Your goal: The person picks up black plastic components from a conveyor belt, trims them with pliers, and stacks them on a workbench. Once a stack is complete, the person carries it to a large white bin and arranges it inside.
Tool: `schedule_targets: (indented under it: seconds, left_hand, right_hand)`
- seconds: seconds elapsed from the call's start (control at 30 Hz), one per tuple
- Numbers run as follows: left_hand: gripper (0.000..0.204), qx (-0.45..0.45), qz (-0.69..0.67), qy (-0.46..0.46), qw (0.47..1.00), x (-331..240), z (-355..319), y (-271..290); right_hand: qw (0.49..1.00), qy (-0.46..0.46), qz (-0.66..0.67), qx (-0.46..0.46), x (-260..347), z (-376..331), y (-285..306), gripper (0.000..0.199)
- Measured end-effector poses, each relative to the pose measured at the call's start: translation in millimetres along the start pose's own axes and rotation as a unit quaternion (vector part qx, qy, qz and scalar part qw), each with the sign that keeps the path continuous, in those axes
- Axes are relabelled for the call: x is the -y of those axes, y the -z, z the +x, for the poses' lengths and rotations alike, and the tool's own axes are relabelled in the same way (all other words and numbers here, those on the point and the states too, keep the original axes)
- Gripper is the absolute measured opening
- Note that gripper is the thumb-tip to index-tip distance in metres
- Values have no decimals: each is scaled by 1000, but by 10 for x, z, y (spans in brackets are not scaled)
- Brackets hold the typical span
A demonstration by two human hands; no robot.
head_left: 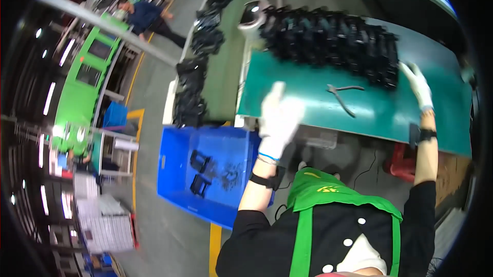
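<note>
Over the near left edge of the green-topped table point(318, 113), my left hand point(281, 115) in a white glove is smeared by motion. One digit points away from me, and I see nothing held in it. My right hand point(418, 88), also white-gloved, has its fingers stretched out beside the right end of a long row of black plastic parts point(328, 38). Whether it touches the end part is hard to tell. Cutting pliers point(339, 96) with grey handles lie spread on the tabletop between my hands, nearer than the row.
Left of the table runs a green conveyor belt point(224, 79) with black parts point(191, 89) along its far-left side. Below its near end stands a blue bin point(177, 177) holding two black frames and small scraps. A white roll-shaped object point(252, 19) sits at the table's back left. A person point(146, 20) stands beyond.
</note>
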State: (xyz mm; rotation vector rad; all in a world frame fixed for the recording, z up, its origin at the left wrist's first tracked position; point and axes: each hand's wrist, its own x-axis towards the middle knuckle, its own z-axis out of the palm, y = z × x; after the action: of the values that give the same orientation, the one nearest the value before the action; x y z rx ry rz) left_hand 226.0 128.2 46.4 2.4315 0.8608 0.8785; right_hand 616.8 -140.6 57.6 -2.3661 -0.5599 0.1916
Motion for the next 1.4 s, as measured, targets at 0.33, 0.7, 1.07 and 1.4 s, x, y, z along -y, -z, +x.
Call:
schedule_targets:
  seconds: [0.33,0.7,1.07,1.4]
  left_hand:
    - [67,-465,-303,570,606,3687,-117,1200]
    - [24,-78,91,271,955,4965,-845,771]
    - [31,-404,-583,478,519,4582,616,1415]
    - [33,-245,-633,317,662,3706,-226,1524]
  right_hand:
    - [981,-44,139,-129,-1617,-357,-781,50]
    - [965,157,-206,29,74,-776,-1618,79]
    - [915,58,-353,189,919,-654,-1706,108]
    - [913,185,-298,209,1071,-534,-1646,94]
